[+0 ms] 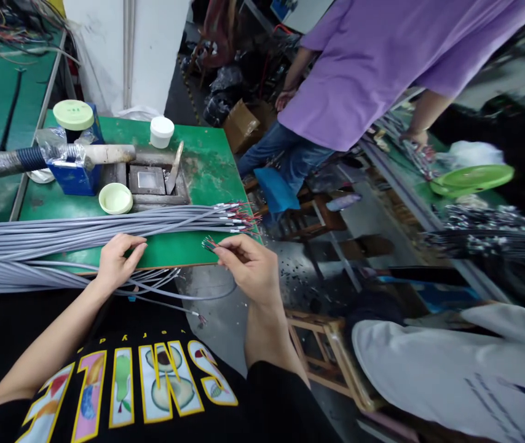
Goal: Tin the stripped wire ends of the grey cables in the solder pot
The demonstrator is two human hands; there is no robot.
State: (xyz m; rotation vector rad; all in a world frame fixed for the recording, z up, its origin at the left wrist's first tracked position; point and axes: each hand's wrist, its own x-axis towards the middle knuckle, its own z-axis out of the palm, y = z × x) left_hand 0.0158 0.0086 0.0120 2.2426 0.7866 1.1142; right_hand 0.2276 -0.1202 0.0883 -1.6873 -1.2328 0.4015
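My right hand (pixel 254 271) pinches the end of a grey cable (pixel 219 296) between thumb and fingertips, just off the table's front corner. Thin stripped wires (pixel 209 243), red, black and pale, fan out to the left of those fingertips. My left hand (pixel 119 259) rests over the front edge beside the grey cable bundle (pixel 69 232); its thumb and index tips come together with nothing visible between them. The bundle lies lengthwise across the table, its white-sleeved ends and red wires (pixel 239 216) pointing right. More grey cables hang below the edge near my lap.
Behind the bundle on the green table (pixel 211 160) are a small square metal pot (pixel 147 181), a scraper-like stick (pixel 174 167), a pale dish (pixel 115 199), a white tub (pixel 161 131) and a duct hose (pixel 8 163). A person in purple (pixel 359 67) stands beyond; another person's pale shirt (pixel 451 369) is at right.
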